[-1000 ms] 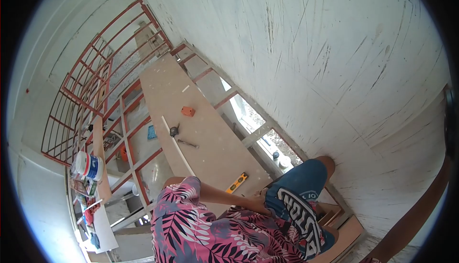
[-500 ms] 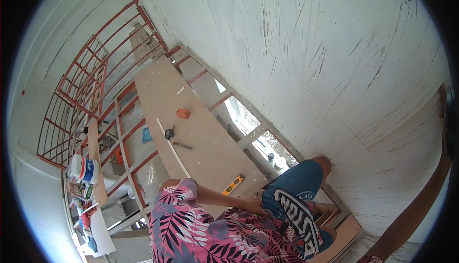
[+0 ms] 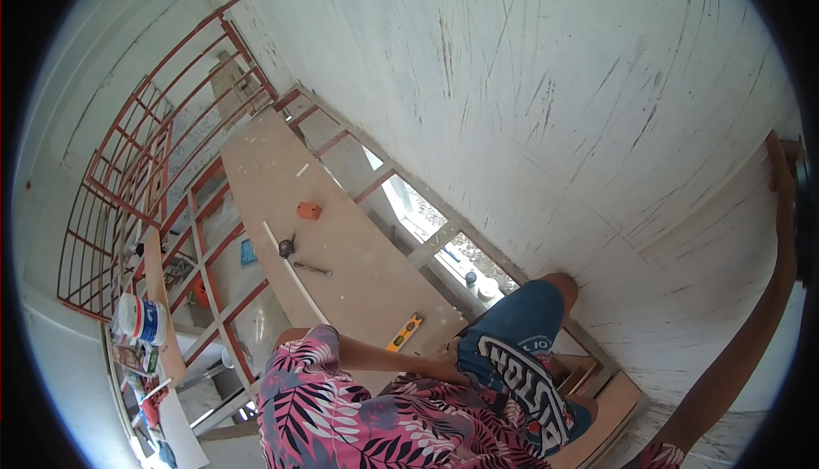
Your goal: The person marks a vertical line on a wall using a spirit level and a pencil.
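Note:
My left hand [image 3: 450,356] rests low against the blue shorts [image 3: 512,332] at my lap; its fingers are mostly hidden there. A yellow spirit level [image 3: 404,332] lies on the brown board [image 3: 341,230] just beyond that forearm. Up at the far right edge, my right hand [image 3: 783,162] is raised beside the wall, partly cut off by a dark shape at the view's edge, so its grip is unclear. Farther along the board are an orange block [image 3: 309,210], a dark tool [image 3: 287,245], a hammer-like tool [image 3: 312,268] and a long thin white strip [image 3: 294,273].
Red metal framing [image 3: 213,273] with open gaps surrounds the board. A scratched white wall [image 3: 546,110] rises on the right. At the left, a white bucket [image 3: 142,320] stands beside a narrow plank [image 3: 160,298]. Jars [image 3: 487,288] sit below, by the wall.
The view has shifted, so the board and its tools appear slightly farther left. My right hand appears a little higher and farther left. My left hand stays at the shorts.

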Motion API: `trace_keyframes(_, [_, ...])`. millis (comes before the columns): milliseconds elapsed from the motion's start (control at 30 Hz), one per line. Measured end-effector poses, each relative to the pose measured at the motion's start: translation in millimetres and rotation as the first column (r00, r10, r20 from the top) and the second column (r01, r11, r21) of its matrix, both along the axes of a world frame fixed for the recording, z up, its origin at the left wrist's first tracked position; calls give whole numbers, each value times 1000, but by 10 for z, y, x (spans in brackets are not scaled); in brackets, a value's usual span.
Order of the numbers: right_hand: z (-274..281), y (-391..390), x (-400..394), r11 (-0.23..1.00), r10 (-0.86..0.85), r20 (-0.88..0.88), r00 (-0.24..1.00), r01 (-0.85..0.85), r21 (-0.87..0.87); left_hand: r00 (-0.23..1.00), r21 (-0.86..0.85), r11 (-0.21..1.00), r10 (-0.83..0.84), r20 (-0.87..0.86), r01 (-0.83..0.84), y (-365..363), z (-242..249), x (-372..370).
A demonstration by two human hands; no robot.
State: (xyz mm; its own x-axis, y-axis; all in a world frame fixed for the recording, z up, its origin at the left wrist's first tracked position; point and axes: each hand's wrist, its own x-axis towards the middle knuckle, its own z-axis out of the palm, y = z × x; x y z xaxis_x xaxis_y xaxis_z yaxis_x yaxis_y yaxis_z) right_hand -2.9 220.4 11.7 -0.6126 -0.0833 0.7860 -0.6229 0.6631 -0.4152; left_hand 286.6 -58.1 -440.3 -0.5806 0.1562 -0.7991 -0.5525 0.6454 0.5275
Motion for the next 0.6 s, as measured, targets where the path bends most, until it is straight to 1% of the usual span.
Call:
trace_keyframes(67, [13, 0, 19, 997, -35, 11, 999, 34, 69, 1000, 2, 1000, -14, -6, 14, -7, -3, 7])
trace_keyframes(100, [-63, 256, -282, 980, -141, -6, 990, 141, 143, 997, -15, 999, -46, -58, 46, -13, -17, 8])
trace_keyframes(133, [-156, 576, -583, 937, -268, -30, 963, 268, 223, 989, -25, 995, -103, -110, 101, -1, -48, -12])
trace_keyframes(167, [-142, 427, -400, 954, -234, -58, 970, 241, 179, 979, -3, 984, -176, -105, 177, 11, -142, 8])
trace_keyframes(200, [-102, 186, -193, 964, -212, -92, 973, 224, 144, 978, -39, 991, -132, -165, 127, -3, -267, 67])
trace_keyframes(233, [-61, 221, -202, 927, -294, -71, 953, 302, 220, 969, -67, 995, -89, -229, 76, -20, -343, 69])
trace_keyframes(267, [-77, 177, -118, 960, -200, -117, 973, 219, 173, 959, -43, 985, -171, -224, 166, -17, -234, 28])
trace_keyframes(300, [-100, 171, -114, 941, -274, -118, 954, 291, 169, 959, 38, 987, -140, -245, 153, -15, 3, -8])
trace_keyframes(333, [-116, 152, -88, 923, -334, -119, 935, 350, 159, 962, 113, 986, -93, -256, 126, -16, 122, -55])
trace_keyframes(367, [-57, 24, 59, 976, -208, -41, 977, 210, 52, 957, 123, 976, -141, -253, 177, -13, 69, -43])
trace_keyframes(400, [-2, -74, 170, 996, -58, 14, 998, 59, -73, 948, 103, 987, -84, -307, 121, -18, -11, 20])
trace_keyframes(433, [7, -68, 202, 994, -88, 13, 996, 89, -69, 932, 84, 995, -18, -362, 52, -17, -55, 38])
trace_keyframes(467, [19, -50, 215, 995, -87, 17, 996, 88, -41, 931, 84, 994, -40, -364, 76, -2, 21, 0])
trace_keyframes(533, [32, -24, 236, 995, -97, 19, 995, 97, -22, 949, 77, 982, -143, -281, 171, 26, 248, -59])
trace_keyframes(567, [31, -16, 241, 996, -76, 25, 997, 77, -34, 947, 70, 981, -155, -282, 182, 31, 180, -15])
trace_keyframes(600, [33, -24, 246, 997, -54, 31, 998, 55, -48, 957, 59, 995, -54, -286, 74, 31, 56, 67])
